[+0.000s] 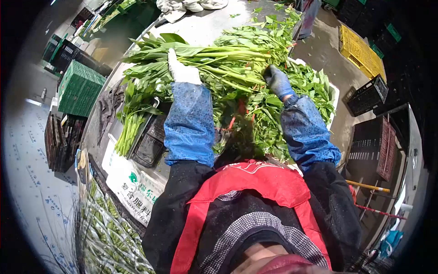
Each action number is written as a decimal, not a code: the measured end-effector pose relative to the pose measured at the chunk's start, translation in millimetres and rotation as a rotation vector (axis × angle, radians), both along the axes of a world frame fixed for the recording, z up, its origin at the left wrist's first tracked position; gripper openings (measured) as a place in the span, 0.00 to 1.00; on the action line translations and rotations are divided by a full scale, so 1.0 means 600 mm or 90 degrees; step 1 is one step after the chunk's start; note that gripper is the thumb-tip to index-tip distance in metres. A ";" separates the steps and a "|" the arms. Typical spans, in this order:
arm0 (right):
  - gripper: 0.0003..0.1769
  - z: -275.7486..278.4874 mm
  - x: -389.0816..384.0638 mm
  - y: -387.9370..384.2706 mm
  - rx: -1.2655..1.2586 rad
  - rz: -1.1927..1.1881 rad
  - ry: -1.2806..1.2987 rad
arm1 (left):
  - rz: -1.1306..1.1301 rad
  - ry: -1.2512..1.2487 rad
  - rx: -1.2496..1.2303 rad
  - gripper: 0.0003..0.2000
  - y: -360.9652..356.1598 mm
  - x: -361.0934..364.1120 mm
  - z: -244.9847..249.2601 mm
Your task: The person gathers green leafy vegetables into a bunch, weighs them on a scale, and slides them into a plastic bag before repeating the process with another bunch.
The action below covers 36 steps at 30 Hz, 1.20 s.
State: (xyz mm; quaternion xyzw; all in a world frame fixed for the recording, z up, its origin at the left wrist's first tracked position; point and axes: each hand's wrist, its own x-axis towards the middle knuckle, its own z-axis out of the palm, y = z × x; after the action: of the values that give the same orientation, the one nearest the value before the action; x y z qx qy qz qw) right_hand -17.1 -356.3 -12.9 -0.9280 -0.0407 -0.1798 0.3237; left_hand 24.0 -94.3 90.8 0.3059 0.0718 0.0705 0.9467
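A bunch of leafy greens (223,61) with long pale-green stems lies across the pile, leaves to the left and cut ends to the right. My left hand (183,71), in a white glove, grips it near the leaves; one digit shows on top and the other fingers are hidden. At the stem ends is my right hand (277,81), in a blue-grey glove, its fingers curled. What they hold, if anything, is hidden. Beneath and beside both hands spread loose greens (310,86), with red ties (232,122) among them.
A second bunch of stems (130,132) rests left, beside a black plastic box (150,141) and a printed white sack (132,185). Green crates (81,89) are stacked to the left. Rightward on the floor are a yellow crate (360,52) and a black crate (368,96).
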 end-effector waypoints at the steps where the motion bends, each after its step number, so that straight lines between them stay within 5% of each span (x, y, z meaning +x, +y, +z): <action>1: 0.11 0.000 -0.008 -0.021 -0.029 -0.021 0.015 | 0.027 0.008 0.022 0.25 0.009 0.011 -0.009; 5: 0.10 -0.015 -0.008 -0.099 0.040 -0.061 0.060 | -0.028 0.112 0.070 0.25 0.027 0.011 -0.007; 7: 0.14 -0.010 -0.001 -0.100 0.310 0.054 0.070 | -0.047 0.112 0.040 0.23 0.046 0.033 -0.026; 9: 0.25 0.035 -0.004 -0.073 0.480 0.168 0.161 | -0.011 0.113 0.135 0.22 0.035 0.008 -0.015; 11: 0.37 0.067 -0.007 -0.032 0.440 0.186 0.154 | 0.009 0.120 0.042 0.21 0.012 0.015 -0.014; 12: 0.40 0.057 0.003 -0.015 0.568 0.268 0.171 | -0.039 0.141 0.027 0.21 0.015 0.024 -0.028; 15: 0.18 0.058 -0.002 -0.001 0.511 0.192 0.122 | -0.068 0.325 0.096 0.22 0.013 0.013 -0.022; 17: 0.14 -0.017 0.038 -0.021 0.353 0.060 0.046 | -0.047 0.169 0.007 0.23 0.030 0.045 -0.072; 18: 0.13 0.034 -0.001 -0.029 0.250 -0.016 0.104 | -0.037 0.095 -0.013 0.24 0.020 0.029 -0.051; 19: 0.13 0.020 -0.005 -0.057 0.461 -0.001 0.140 | -0.026 0.028 0.023 0.25 0.016 0.003 -0.033; 21: 0.14 -0.013 0.003 -0.105 0.462 0.033 0.121 | -0.061 0.075 -0.019 0.26 0.023 -0.024 -0.007; 22: 0.15 -0.022 0.004 -0.114 0.510 0.111 0.064 | -0.002 0.077 0.008 0.26 0.033 -0.013 -0.011; 25: 0.40 0.107 -0.031 -0.073 0.163 0.185 -0.187 | -0.002 -0.035 0.007 0.25 0.049 0.004 -0.045; 26: 0.52 0.131 -0.031 -0.067 0.030 0.222 -0.178 | -0.038 -0.077 -0.007 0.25 0.053 0.012 -0.058; 28: 0.58 0.169 -0.032 -0.037 -0.147 0.285 -0.177 | -0.009 -0.085 -0.015 0.23 0.034 0.011 -0.058; 31: 0.54 0.135 -0.005 -0.028 0.046 0.474 0.002 | 0.005 -0.025 -0.064 0.21 0.025 0.005 -0.057; 34: 0.38 0.056 0.009 -0.035 0.106 0.304 0.280 | 0.054 -0.030 -0.037 0.20 0.029 -0.005 -0.047; 35: 0.28 -0.018 0.022 -0.046 0.300 0.256 0.276 | 0.077 -0.032 -0.019 0.21 0.033 -0.006 -0.044; 36: 0.26 -0.051 0.022 -0.061 0.244 0.174 0.230 | 0.100 -0.032 0.000 0.22 0.043 -0.007 -0.044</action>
State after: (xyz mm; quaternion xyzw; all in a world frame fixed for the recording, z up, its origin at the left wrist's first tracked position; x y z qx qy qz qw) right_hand -4.0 -393.0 -43.2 -0.8528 -0.0726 0.0296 0.5163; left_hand 20.1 -68.7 64.4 0.2978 0.0719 0.1519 0.9397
